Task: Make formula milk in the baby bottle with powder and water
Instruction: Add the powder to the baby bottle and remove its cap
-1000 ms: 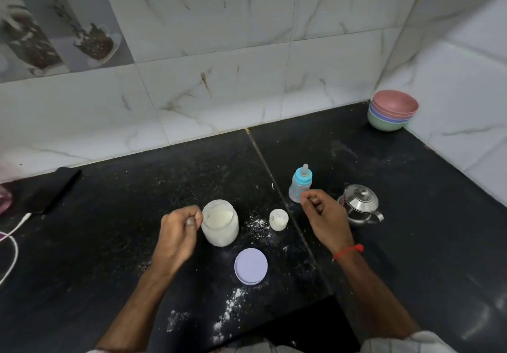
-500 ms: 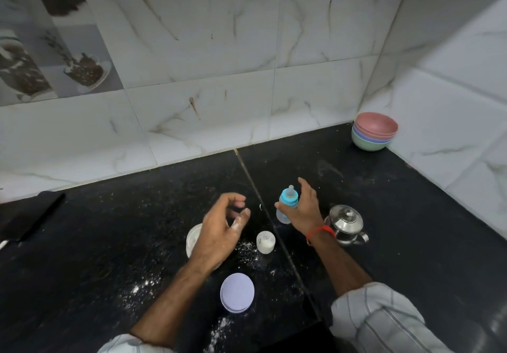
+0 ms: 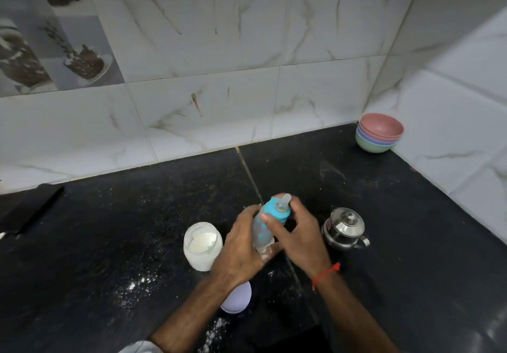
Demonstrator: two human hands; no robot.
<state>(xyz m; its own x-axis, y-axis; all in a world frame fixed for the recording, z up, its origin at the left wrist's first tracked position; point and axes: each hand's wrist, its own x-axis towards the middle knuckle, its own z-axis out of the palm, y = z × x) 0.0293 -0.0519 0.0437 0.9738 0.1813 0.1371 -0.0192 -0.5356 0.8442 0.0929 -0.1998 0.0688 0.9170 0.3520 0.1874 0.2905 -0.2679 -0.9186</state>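
Together, both hands [image 3: 241,245] [image 3: 299,232] clasp the tilted baby bottle [image 3: 263,229].

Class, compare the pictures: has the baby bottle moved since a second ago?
Yes. The baby bottle then stood on the counter left of the steel pot; now both hands hold it tilted, further left, nearer the powder jar.

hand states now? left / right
Left hand: closed around the body of the baby bottle.
Right hand: fingers on the bottle's blue cap, gripping it.
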